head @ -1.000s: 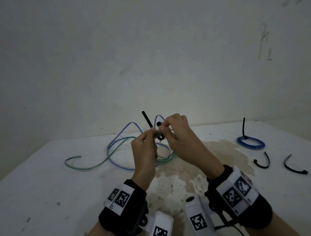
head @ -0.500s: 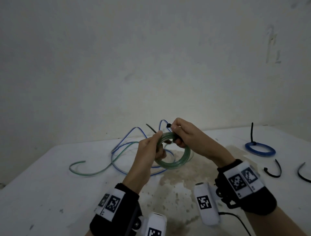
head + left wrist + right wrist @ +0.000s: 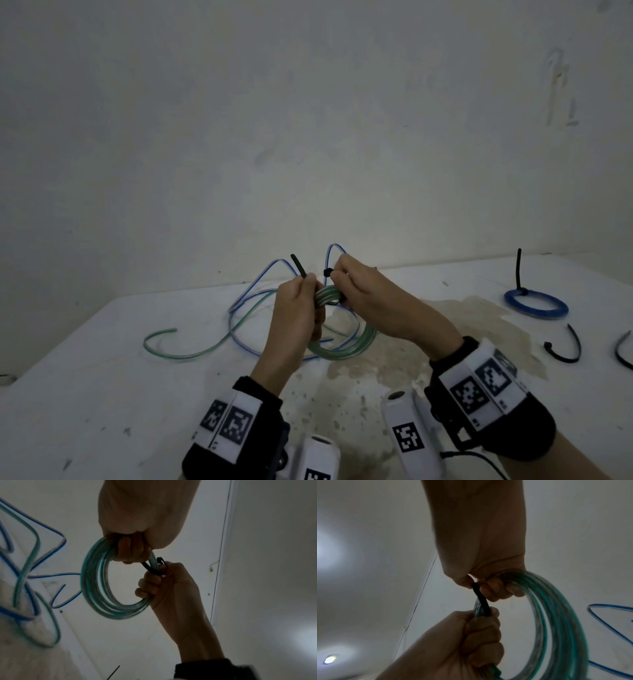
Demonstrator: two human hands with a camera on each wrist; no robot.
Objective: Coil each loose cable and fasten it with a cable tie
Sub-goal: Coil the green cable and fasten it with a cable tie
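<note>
A coil of clear green cable [image 3: 342, 346] hangs between both hands above the table. My left hand [image 3: 310, 286] grips the coil's top strands [image 3: 96, 581] together with a black cable tie [image 3: 298, 265], whose tail sticks up out of the fist. My right hand [image 3: 337, 277] pinches the tie's head [image 3: 160, 561] beside the coil. The tie's band [image 3: 482, 600] passes under the strands from one hand to the other. The coil [image 3: 556, 615] is looped several times. Its free end [image 3: 185, 349] trails left on the table.
A loose blue cable [image 3: 246, 298] lies tangled behind the hands. At the right, a blue coil [image 3: 536, 303] lies tied, with its tie tail upright. Two spare black ties [image 3: 565, 349] [image 3: 621, 349] lie near it. The white table [image 3: 102, 394] has a brown stain [image 3: 445, 325].
The coil has swung down so it hangs below the hands. The tie's tail, low half a second ago, now stands up out of my left fist. Both hands keep their hold.
</note>
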